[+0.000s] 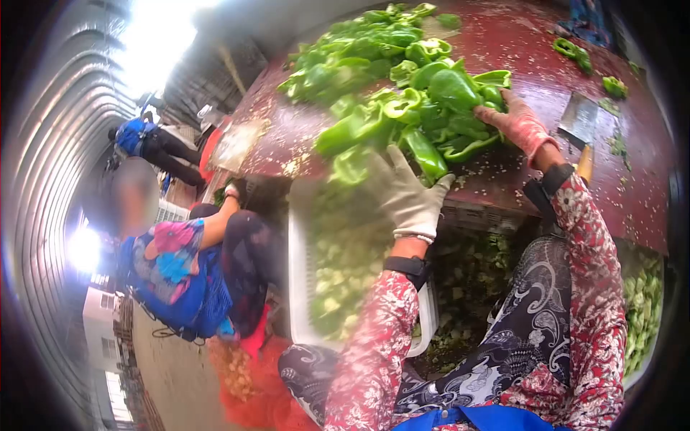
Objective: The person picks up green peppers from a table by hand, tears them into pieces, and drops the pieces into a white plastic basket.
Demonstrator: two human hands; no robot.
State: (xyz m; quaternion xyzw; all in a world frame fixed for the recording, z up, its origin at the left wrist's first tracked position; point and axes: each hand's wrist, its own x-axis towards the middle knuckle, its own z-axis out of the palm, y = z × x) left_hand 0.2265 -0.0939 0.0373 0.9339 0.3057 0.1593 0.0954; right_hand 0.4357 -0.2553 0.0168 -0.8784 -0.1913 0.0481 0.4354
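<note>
A heap of cut green bell peppers (453, 90) lies on the red tabletop (503, 32), many of them halved and hollow. At the heap's near side is my left hand (408, 190) in a whitish glove, fingers spread against the pepper pieces. My right hand (519, 128), in a pink glove, rests at the heap's right edge with its fingers apart, touching the peppers. To the right of that hand lies a cleaver (579, 118) with a wooden handle. Below the table edge, a white crate (298, 287) holds pale green pepper scraps, partly blurred.
A few pepper pieces (614, 87) lie at the table's far right. Pepper scraps (460, 287) cover the ground under the table. Another crate of green pieces (642, 309) stands at right. A seated co-worker (194, 273) is at left, near a red mesh sack (259, 388); another person (154, 144) bends behind.
</note>
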